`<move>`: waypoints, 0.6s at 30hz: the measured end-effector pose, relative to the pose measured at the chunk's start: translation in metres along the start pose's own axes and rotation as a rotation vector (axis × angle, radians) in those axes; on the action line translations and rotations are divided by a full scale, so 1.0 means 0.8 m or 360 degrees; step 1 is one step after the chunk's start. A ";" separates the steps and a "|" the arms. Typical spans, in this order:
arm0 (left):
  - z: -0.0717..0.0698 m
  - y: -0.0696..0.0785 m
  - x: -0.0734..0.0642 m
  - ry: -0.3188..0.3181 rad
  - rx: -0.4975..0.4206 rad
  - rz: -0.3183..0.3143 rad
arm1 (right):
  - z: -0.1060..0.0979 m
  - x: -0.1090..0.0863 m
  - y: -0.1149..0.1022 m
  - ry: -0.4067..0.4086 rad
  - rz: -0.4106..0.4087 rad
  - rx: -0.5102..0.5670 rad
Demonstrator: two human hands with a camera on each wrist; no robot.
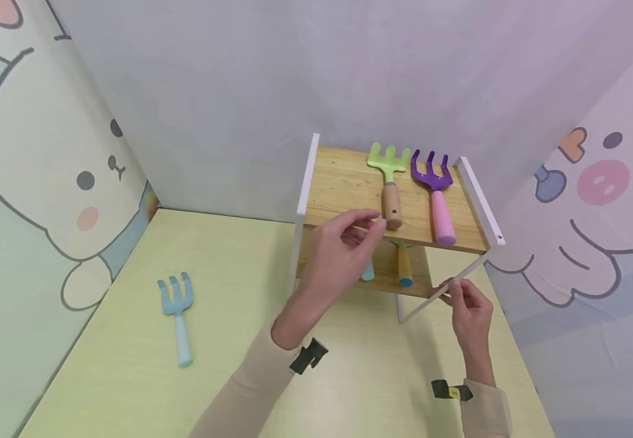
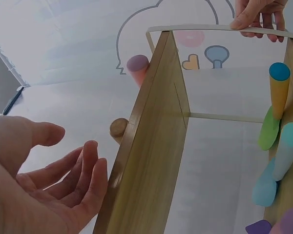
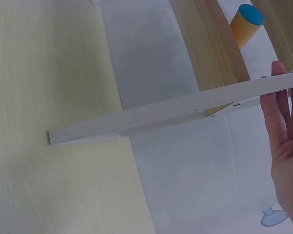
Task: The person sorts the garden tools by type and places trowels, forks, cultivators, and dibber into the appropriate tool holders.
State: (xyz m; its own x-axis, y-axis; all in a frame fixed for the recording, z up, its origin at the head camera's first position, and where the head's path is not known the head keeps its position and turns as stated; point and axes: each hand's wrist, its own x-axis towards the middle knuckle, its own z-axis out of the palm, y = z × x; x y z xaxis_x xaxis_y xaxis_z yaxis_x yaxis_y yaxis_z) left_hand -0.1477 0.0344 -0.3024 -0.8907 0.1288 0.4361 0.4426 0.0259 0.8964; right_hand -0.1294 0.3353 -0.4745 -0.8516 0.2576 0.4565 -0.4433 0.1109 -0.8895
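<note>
A two-tier wooden shelf (image 1: 338, 182) with white side frames stands on the table. On its top board lie a hand fork with green tines and a wooden handle (image 1: 392, 207) and a purple hand fork with a pink handle (image 1: 442, 219). My left hand (image 1: 334, 255) is just beside the wooden handle's end, fingers loosely bent; the left wrist view shows a gap between them and the handle. My right hand (image 1: 471, 313) grips the white side frame (image 3: 151, 114) between thumb and fingers. On the lower board are a yellow-handled tool (image 2: 279, 92) and a light blue-handled tool (image 2: 289, 146).
A light blue hand fork (image 1: 181, 322) lies on the table (image 1: 229, 292) to the left. Part of a purple and pink tool (image 2: 290, 222) shows at the left wrist view's lower corner. Grey curtain (image 1: 212, 109) and cartoon-printed cloth (image 1: 585, 274) enclose the table.
</note>
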 end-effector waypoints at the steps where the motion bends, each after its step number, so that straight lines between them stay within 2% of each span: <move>1: -0.002 -0.001 -0.002 0.0002 0.0001 0.0002 | 0.000 0.000 0.000 -0.0001 0.0000 -0.0012; 7: -0.013 -0.007 -0.016 0.0026 0.0032 0.0029 | 0.000 0.000 0.002 0.0014 0.0009 -0.0024; 18: -0.035 -0.025 -0.038 0.0047 0.0074 -0.0002 | 0.000 0.000 0.001 0.0014 0.0010 0.0002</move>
State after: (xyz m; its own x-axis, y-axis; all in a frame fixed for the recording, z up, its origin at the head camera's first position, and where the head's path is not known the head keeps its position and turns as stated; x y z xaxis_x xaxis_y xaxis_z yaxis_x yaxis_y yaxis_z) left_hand -0.1321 0.0025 -0.3312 -0.8937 0.0992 0.4375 0.4450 0.0724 0.8926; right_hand -0.1293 0.3355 -0.4750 -0.8520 0.2664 0.4508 -0.4384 0.1079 -0.8923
